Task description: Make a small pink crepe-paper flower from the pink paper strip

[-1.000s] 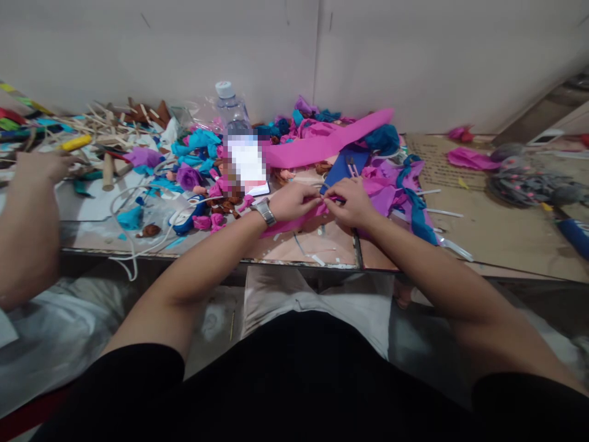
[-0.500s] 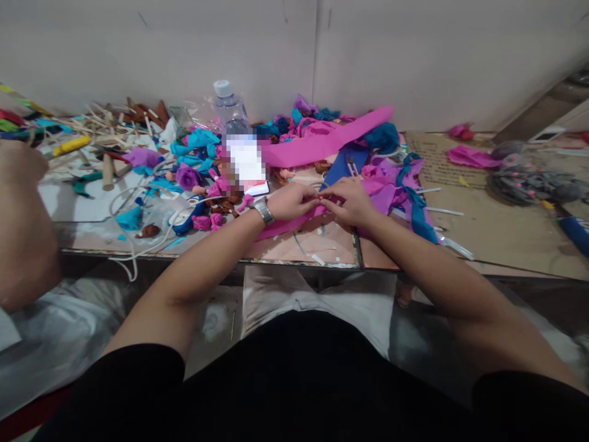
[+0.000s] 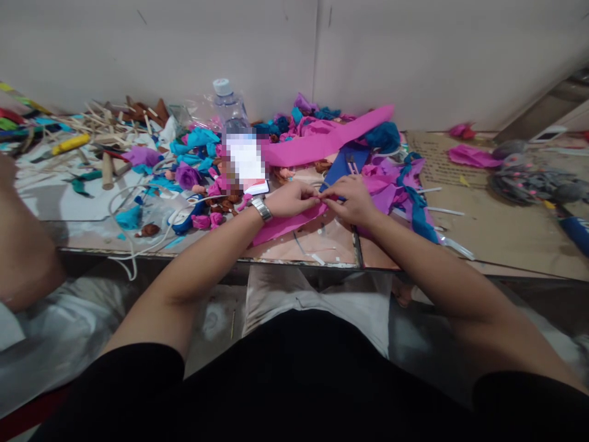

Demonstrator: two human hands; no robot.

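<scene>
My left hand (image 3: 291,201), with a metal watch at its wrist, is closed in a pinch on a pink crepe paper strip (image 3: 289,227). Opposite it, fingertips nearly touching, my right hand (image 3: 350,200) pinches the strip's far end. The rest of the strip hangs below my left hand over the table edge area. What lies right between the fingertips is too small to make out. A second, wider pink crepe paper strip (image 3: 313,146) lies beyond my hands. Near my right hand are a blue sheet (image 3: 338,167) and a small two-pronged tool (image 3: 352,166).
A phone (image 3: 248,162) leans by a plastic bottle (image 3: 230,110). Crumpled coloured paper (image 3: 197,144), a white cable (image 3: 133,245) and wooden sticks (image 3: 108,123) crowd the left. Purple paper (image 3: 386,196) lies right. Another person's arm (image 3: 27,239) is at far left.
The pink strip below my left hand has swung and shows more of its length. My hands keep almost the same place. The neighbouring person's arm has shifted slightly, uncovering more of the yellow-handled tool.
</scene>
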